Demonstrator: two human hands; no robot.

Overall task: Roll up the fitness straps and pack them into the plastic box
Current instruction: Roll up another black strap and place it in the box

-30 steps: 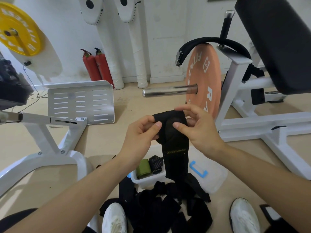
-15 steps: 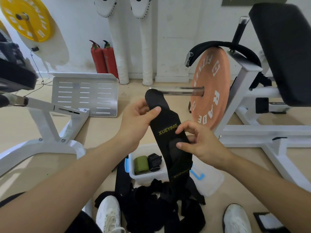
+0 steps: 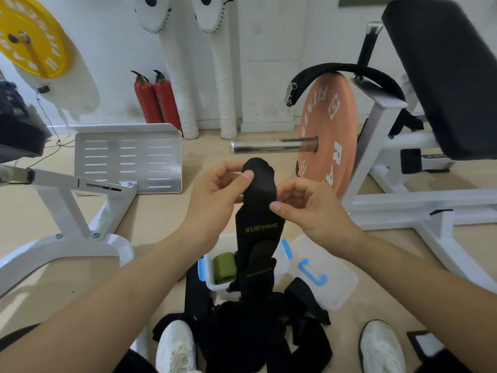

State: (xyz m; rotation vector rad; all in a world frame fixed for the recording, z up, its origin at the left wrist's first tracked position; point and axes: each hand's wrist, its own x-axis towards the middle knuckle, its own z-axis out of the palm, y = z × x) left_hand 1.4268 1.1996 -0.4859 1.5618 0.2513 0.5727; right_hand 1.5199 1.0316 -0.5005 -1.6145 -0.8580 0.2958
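From the head view, one long black fabric fitness strap [image 3: 258,211] with yellow "XUEYING" lettering hangs in the middle of the scene, held up by two hands. The left hand [image 3: 217,189] has its fingers and thumb pinched on the strap's rounded top end. The right hand [image 3: 309,208] has its fingers curled and its thumb pressed on the strap's right edge, a little lower. The strap's tail drops down in front of one clear plastic box [image 3: 217,288] with blue clips, which stands open on the beige floor [image 3: 150,219].

One olive-green rolled strap [image 3: 224,266] sits in the box's left part (the rest of the inside is hidden behind the hanging strap). One clear lid [image 3: 338,289] with a blue clip lies just right of the box. Nearer, a tangled heap of black straps [image 3: 255,332] lies between the left white shoe [image 3: 176,345] and the right white shoe [image 3: 382,348]; their number cannot be told.

Farther off stand two red fire extinguishers [image 3: 156,100] against the white wall. One orange weight plate [image 3: 328,125] sits on a steel bar [image 3: 269,145] at the right, and one yellow weight plate [image 3: 29,36] is at the far left. One white slotted metal plate [image 3: 129,160] leans at the left, and one black padded seat [image 3: 443,76] is at the far right.
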